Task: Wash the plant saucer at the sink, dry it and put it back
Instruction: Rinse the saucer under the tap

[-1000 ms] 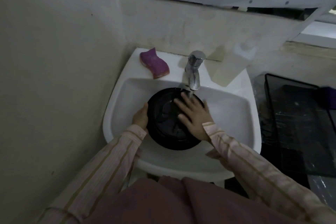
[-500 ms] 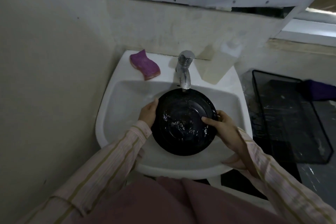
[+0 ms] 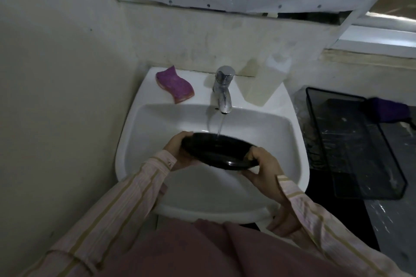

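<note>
Round black plastic plant saucer (image 3: 219, 153) is held near-level over the white ceramic sink (image 3: 144, 119), w/ left hand (image 3: 177, 153) and right hand (image 3: 262, 164) each in a clamped grip on opposite rims, so the chrome tap (image 3: 222, 90) stream lands inside for rinsing.

1. I am looking down at a white wall-mounted sink (image 3: 132, 123) that is serving as the carrying surface here.
2. A purple wavy sponge (image 3: 174, 84) is lying flat on the back ledge, left of the faucet.
3. A chrome faucet (image 3: 222, 89) is standing at the ledge's centre and is running a thin stream of water into the basin.
4. A pale translucent bottle (image 3: 263, 83) is resting on the ledge right of the faucet, leaning against the wall.
5. A black wire rack (image 3: 351, 141) is sitting on the dark surface beside the sink.
</note>
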